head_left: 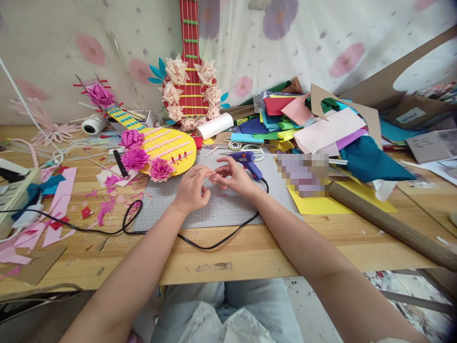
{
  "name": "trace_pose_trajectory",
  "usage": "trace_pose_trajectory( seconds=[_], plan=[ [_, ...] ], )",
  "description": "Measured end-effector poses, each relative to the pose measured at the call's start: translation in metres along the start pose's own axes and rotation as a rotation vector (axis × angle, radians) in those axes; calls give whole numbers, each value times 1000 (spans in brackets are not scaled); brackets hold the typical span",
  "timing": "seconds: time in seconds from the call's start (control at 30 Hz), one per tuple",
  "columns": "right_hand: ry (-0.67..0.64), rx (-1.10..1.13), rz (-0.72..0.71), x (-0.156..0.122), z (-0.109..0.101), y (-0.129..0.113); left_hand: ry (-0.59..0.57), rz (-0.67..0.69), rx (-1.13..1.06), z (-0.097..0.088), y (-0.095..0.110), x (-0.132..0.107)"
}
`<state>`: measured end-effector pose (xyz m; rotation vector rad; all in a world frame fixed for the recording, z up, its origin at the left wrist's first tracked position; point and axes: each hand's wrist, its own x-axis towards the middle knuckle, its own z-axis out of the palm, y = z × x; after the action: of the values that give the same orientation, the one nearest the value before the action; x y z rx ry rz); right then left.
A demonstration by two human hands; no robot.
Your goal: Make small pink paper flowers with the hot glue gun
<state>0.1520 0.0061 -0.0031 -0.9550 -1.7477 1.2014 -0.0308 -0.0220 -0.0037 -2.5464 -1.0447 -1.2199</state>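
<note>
My left hand (193, 188) and my right hand (235, 178) meet over the grey cutting mat (167, 209), fingertips touching. Both are closed in a pinch, and whatever sits between the fingertips is too small or hidden to name. Just behind my right hand lies a blue glue gun (253, 166), its black cord (214, 247) looping across the mat and table. To the left, a yellow paper guitar (182, 164) with magenta paper flowers (136, 158) rests partly on the mat, near my left hand.
Against the curtain leans a red paper guitar (194, 81) with cream flowers. Coloured paper sheets (271, 119) pile up at the back right. A brown cardboard tube (385, 224) lies on the right. Pink paper strips (60, 209) and a power strip (16, 202) occupy the left.
</note>
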Motion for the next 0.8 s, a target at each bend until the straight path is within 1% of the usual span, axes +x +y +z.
trace_pose_trajectory(
  seconds=[0.13,0.3,0.4,0.53,0.7,0.8],
  plan=[
    [8,8,4,0,0,0,-10,2,12,0,0,0],
    [12,32,10,0,0,-1,33,18,-24,0,-1,-1],
    [9,50,3,0,0,-1,27,-6,-38,1,-1,-1],
    [16,64,0,0,0,-2,44,3,-28,1,-1,-1],
    [27,53,15,0,0,-1,15,31,-8,1,-1,0],
    [23,58,15,0,0,-2,22,10,-3,1,-1,0]
  ],
)
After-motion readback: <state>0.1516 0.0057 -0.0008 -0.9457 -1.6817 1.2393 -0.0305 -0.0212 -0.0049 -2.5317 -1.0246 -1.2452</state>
